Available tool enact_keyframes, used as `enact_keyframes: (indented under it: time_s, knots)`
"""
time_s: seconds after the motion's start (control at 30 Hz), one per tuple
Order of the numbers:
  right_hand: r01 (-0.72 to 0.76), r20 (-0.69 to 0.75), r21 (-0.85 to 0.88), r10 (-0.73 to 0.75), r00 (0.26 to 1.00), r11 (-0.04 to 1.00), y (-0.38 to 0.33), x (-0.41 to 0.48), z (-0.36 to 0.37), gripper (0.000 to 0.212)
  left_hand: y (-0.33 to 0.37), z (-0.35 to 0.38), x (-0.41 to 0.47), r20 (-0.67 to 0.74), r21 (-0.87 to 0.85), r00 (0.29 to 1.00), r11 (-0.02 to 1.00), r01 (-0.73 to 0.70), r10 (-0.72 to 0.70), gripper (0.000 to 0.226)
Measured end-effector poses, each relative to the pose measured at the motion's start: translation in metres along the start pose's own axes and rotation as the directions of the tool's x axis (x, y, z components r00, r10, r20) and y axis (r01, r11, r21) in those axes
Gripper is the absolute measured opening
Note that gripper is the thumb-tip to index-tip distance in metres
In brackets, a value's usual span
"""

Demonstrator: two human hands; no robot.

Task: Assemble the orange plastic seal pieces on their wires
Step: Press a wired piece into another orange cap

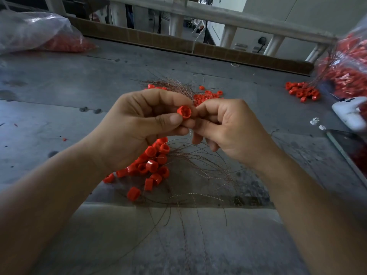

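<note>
Broadly, desk (59, 86): grey work surface in the middle of a batch. I judge the task well short of finished, as orange parts lie in several heaps.
Left bag (39, 32): at 10 o'clock, clear plastic slumped on the desk, with orange parts inside. By my reading this is stock waiting its turn.
Right bag (347, 72): at 2 o'clock, stuffed with orange parts and with thin wires poking out. I take these for pieces already on wires.
Near pile (151, 165): at 6 o'clock, just under the hands, with orange caps heaped together. Loose wires (198, 175) fan out from it toward 4 o'clock.
Right cluster (299, 92): at 2 o'clock, by the right bag's mouth, with wires trailing into the bag.
Far pile (208, 95): at 12 o'clock behind the hands, smaller orange parts beside a bundle of wires.
Left hand (129, 132): grip closed, thumb and fingers pinching the seal piece.
Right hand (228, 128): fingers curled, the tips meeting the piece at its 3 o'clock side. They seem to pinch the wire's end, though they hide it.
Seal piece (184, 112): centre, held above the desk between both hands, hollow face toward the camera.
Wire (191, 133): hangs toward 6 o'clock from under the piece. This unit looks mid-assembly, and the heaps remain.
</note>
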State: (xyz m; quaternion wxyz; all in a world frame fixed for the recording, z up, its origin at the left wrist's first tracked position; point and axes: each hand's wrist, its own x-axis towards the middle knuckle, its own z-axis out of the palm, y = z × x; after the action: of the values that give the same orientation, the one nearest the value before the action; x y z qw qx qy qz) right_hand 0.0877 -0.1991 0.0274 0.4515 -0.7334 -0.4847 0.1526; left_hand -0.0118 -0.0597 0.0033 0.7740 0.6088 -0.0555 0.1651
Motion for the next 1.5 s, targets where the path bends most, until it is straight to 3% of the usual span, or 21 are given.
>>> enact_keyframes:
  time_s: [0.1,0.23,0.37,0.57,0.7,0.83,0.97,1.03,1.17,1.3,1.5]
  knots:
    - [-0.066,0.003,0.015,0.066,0.998,0.998,0.004,0.002,-0.006,0.007,-0.001,0.0,0.001,-0.045,-0.045,0.999,0.999,0.027,-0.029,0.019]
    - [-0.128,-0.256,-0.053,0.11,0.96,0.99,0.02,0.008,-0.025,0.01,-0.001,0.001,0.002,-0.11,-0.081,0.992,0.996,0.046,-0.054,0.022]
    - [-0.225,-0.407,-0.281,0.096,0.908,0.933,0.043,0.016,-0.035,0.014,-0.001,0.003,0.001,-0.153,-0.1,0.986,0.993,0.057,-0.072,0.023]
    - [-0.317,-0.364,-0.431,0.158,0.918,0.845,0.069,0.023,-0.034,0.008,-0.001,0.004,0.0,-0.164,-0.099,0.983,0.993,0.062,-0.078,0.023]
    - [-0.364,-0.428,-0.473,0.152,0.891,0.803,0.074,0.024,-0.039,0.011,-0.001,0.003,0.0,-0.162,-0.101,0.983,0.993,0.066,-0.081,0.023]
    - [-0.434,-0.388,-0.489,0.257,0.885,0.756,0.082,0.025,-0.039,0.016,0.0,0.002,0.0,-0.152,-0.091,0.985,0.993,0.069,-0.082,0.022]
    - [-0.412,-0.365,-0.487,0.25,0.897,0.77,0.083,0.027,-0.039,0.005,0.0,0.002,0.0,-0.147,-0.09,0.985,0.993,0.073,-0.086,0.022]
    - [-0.405,-0.374,-0.475,0.238,0.896,0.781,0.082,0.027,-0.038,0.011,0.0,0.003,0.0,-0.141,-0.091,0.986,0.993,0.074,-0.086,0.022]
    - [-0.391,-0.418,-0.356,0.229,0.879,0.849,0.079,0.026,-0.041,0.024,0.0,0.003,0.0,-0.141,-0.089,0.986,0.993,0.075,-0.087,0.022]
    - [-0.29,-0.44,0.027,0.272,0.856,0.957,0.065,0.023,-0.049,0.022,0.001,0.003,0.0,-0.141,-0.082,0.986,0.993,0.08,-0.091,0.023]
    - [-0.126,-0.214,0.38,0.22,0.952,0.916,0.034,0.015,-0.038,0.016,-0.001,0.002,0.001,-0.163,-0.042,0.981,0.994,0.101,-0.107,0.024]
